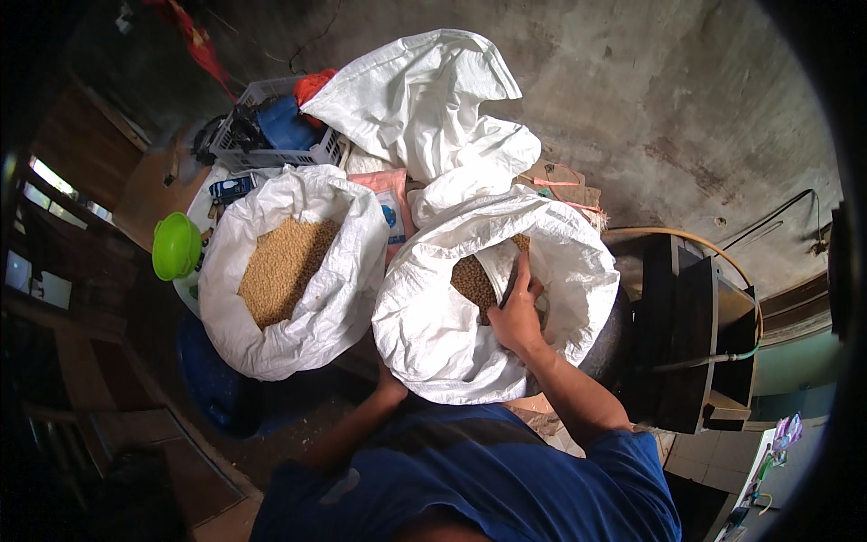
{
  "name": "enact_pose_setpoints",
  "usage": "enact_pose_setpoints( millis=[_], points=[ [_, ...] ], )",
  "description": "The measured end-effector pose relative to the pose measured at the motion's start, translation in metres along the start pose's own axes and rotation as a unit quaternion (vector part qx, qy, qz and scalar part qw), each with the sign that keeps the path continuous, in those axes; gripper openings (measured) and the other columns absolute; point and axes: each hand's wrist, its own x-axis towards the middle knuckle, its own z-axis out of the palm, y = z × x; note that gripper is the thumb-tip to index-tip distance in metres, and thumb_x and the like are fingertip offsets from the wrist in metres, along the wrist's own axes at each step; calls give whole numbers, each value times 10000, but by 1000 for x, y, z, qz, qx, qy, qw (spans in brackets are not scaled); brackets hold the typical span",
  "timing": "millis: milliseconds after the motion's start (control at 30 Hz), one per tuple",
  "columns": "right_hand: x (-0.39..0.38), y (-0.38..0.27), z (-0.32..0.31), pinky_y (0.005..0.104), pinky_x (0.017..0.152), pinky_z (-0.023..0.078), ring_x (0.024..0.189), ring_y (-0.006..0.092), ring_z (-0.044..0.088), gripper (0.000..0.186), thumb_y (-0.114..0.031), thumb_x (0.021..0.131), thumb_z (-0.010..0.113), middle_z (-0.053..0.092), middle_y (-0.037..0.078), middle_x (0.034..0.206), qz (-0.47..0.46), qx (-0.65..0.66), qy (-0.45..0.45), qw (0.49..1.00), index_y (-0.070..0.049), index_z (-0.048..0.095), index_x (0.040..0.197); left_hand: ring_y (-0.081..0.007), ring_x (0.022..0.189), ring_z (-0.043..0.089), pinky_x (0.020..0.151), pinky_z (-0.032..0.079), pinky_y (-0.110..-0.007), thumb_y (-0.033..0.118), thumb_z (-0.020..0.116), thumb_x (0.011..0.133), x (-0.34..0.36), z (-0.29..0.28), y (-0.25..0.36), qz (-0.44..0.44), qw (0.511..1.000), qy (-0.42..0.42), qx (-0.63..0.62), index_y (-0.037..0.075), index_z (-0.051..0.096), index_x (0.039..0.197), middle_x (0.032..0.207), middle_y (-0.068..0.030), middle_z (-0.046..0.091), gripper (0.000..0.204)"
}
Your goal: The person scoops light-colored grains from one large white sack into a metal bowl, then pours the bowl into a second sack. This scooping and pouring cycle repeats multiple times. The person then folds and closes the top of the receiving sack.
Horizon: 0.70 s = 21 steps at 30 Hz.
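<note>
A white woven sack (424,298), its mouth rolled open, stands in front of me with tan beans or grains (471,285) inside. My right hand (517,316) reaches into this sack, thumb and index finger apart around a pale, curved-edged thing (492,265) whose kind I cannot make out. More grains show beyond the fingertips. Low on the sack's outer left side is my left hand (390,384), its fingers hidden by the sack. To the left stands a second open white sack (348,312), filled with paler grains (282,271).
Behind the sacks, a large white sack (415,99) lies crumpled near a grey crate (239,158) of mixed items. A green bowl (176,246) sits at far left, above a blue tub (212,379). Dark machinery or framing (691,325) with a hose stands right.
</note>
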Motion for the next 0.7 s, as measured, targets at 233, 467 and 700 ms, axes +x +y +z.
enact_pose_setpoints(
  millis=[233,467,700],
  points=[
    [-9,-1,11,470,1126,431,1321,569,460,1143,-4,799,716,198,399,1497,6,54,-50,997,-151,-41,1642,-295,1463,367,1222,272,-439,428,358,1102,7,-2,16,74,986,-54,139,2,341,1564,1572,-190,392,628],
    [-15,12,32,415,1132,420,1329,435,508,1086,22,837,671,394,359,1463,4,151,-50,987,-124,-40,1645,-297,1491,334,1239,256,-448,454,359,1099,19,5,17,276,863,-113,409,19,330,1576,1606,-186,352,646],
    [-4,52,24,388,905,549,1148,267,620,1039,112,833,584,545,206,1384,165,531,-104,825,-168,11,1653,-273,1399,489,1164,388,-407,446,563,1008,33,21,42,78,974,-115,177,37,434,1507,1509,-150,509,658]
  ],
)
